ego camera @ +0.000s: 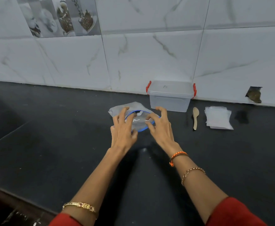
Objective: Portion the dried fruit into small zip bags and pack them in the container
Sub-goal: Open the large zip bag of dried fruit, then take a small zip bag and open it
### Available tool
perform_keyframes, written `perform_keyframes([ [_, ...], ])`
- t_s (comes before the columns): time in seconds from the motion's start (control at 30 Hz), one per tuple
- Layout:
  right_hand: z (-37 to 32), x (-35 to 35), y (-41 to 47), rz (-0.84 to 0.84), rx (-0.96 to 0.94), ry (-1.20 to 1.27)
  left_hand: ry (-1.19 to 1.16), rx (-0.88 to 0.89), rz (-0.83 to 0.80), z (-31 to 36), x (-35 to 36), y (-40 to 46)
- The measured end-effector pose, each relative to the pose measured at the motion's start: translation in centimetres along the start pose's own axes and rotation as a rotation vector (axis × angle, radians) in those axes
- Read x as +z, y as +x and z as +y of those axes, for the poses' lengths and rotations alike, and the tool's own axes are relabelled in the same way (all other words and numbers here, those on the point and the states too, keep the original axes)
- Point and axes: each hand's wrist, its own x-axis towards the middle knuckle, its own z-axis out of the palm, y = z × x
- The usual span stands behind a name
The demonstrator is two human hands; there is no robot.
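A clear plastic container with a fitted lid and red side latches is set on a black countertop, its back against the marble-patterned tiled wall; it serves as the landmark for what follows. Just in front of the container and to its left, a large clear zip bag with a blue zip rim is laid on the countertop, its mouth pulled into an open loop; its contents cannot be made out through the plastic and the fingers. The left hand is placed on the bag's left side, fingers spread and curled over the rim, the thumb tucked at the near edge of the plastic. The right hand is held at the bag's right side, fingers splayed and bent like a claw, fingertips at or just above the rim; whether the plastic is actually pinched cannot be told. Just right of the container's front corner, a pale wooden spoon is laid flat, bowl toward the wall. Further right, beyond the spoon, a flat stack of small clear zip bags is placed. A gap in the wall is seen well to the container's right. An orange thread band and a chain bracelet are worn on the right wrist, a gold bracelet on the left forearm, and red sleeves on both arms.
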Motion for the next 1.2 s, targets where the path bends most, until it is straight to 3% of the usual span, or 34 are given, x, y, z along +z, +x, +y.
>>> perform_keyframes([
  [0.27,1.8,-0.3,-1.7,0.074,-0.139,-0.016,0.234,0.005,-0.007,1.7,-1.6,-1.9],
  [0.4,2.9,-0.9,-2.1,0.201,-0.179,0.052,0.103,0.041,0.105,2.6,-0.9,-1.9],
  [0.5,4.1,-2.6,-2.0,0.313,-0.071,0.109,-0.042,0.12,0.197,4.4,0.1,-1.5],
  [0.8,11.4,-10.4,-2.6,0.573,0.467,0.234,-0.683,-0.166,-0.132,13.9,7.0,1.2],
  [1.0,16.6,-12.6,-1.1,0.622,0.682,0.237,-0.728,-0.238,-0.319,18.1,11.3,3.9],
  [1.2,20.0,-13.3,1.5,0.572,0.694,0.179,-0.647,-0.164,-0.295,20.7,14.9,7.0],
])
